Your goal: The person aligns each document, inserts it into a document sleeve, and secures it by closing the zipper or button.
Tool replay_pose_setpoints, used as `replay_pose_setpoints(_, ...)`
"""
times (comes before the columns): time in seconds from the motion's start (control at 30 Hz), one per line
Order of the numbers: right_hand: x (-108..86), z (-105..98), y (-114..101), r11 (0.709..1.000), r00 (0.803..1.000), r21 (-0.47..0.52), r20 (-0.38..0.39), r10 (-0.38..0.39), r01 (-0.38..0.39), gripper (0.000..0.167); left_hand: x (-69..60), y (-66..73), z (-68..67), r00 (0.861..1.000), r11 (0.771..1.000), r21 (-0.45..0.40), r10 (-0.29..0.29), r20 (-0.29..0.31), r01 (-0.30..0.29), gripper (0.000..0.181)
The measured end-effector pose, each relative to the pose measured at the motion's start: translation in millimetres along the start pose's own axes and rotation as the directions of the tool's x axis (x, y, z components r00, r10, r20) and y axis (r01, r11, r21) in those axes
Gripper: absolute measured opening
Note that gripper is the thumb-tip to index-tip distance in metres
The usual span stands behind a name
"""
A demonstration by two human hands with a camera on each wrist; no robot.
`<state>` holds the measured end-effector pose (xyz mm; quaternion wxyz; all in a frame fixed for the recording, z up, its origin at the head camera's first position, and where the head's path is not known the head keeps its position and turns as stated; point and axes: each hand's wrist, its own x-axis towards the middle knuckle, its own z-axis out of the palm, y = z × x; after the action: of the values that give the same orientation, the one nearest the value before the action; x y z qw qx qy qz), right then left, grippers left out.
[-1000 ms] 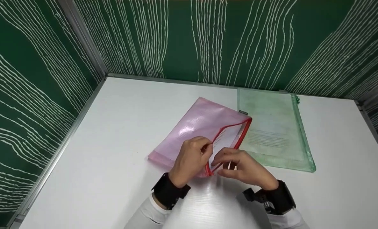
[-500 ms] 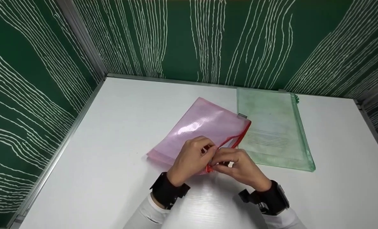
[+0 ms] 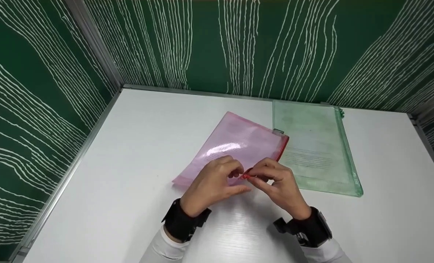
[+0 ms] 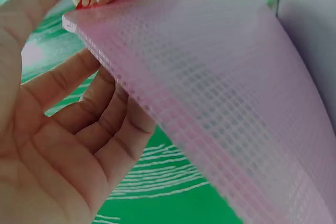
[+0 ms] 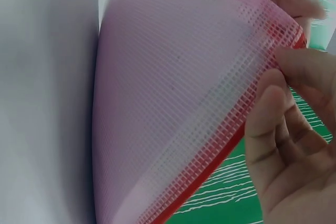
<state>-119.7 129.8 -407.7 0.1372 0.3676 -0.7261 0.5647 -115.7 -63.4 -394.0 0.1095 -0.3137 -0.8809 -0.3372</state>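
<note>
A pink translucent mesh zip pouch (image 3: 235,135) lies slanted mid-table, its near corner lifted off the surface. Along its right side runs a red zipper edge (image 3: 283,148), whose lips now lie together. My right hand (image 3: 280,184) pinches the red zipper end at that raised corner, thumb against forefinger. Beside the same corner, my left hand (image 3: 211,184) has its thumb spread away from the fingers. In the left wrist view its fingers (image 4: 113,111) reach behind the pouch edge, without gripping it. Part of the zipper is hidden behind the right hand.
A green translucent zip pouch (image 3: 312,138) with printed paper inside lies flat at the right, its left part beside the pink one's corner. The white table (image 3: 129,146) is bounded by a metal edge and green walls with white wavy lines.
The pink pouch's gaping mouth has come together. My left hand has let go of its edge and moved slightly left, while the right has taken the zipper end and raised the corner.
</note>
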Motion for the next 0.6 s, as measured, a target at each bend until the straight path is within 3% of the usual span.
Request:
replay_pose_setpoints(0.27, -1.0, 0, 1, 1.0, 1.0, -0.012, -0.025, -0.014, 0.014, 0.021, 0.1, 5.0, 9.3, 0.984, 0.989, 0.124, 0.104, -0.148, -0.086, 0.016)
replay_pose_setpoints(0.6, 3.3, -7, -11, 0.999, 1.0, -0.046, -0.017, -0.023, 0.023, 0.024, 1.7, 7.4, 11.3, 0.949, 0.962, 0.217, 0.214, -0.231, -0.164, 0.009)
